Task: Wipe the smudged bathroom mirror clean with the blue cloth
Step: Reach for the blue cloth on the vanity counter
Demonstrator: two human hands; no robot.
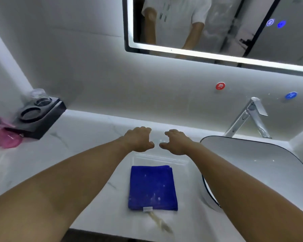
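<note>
Blue cloth (152,187) lies folded flat on the white marble counter (94,130), near its front edge, untouched. Beyond it, the left hand (138,138) and right hand (177,142) sit close together, fingers loosely curled, holding nothing. Basin (252,154) and tap (248,116) are to the right. The lit-edged mirror (217,23) hangs on the wall above.
</note>
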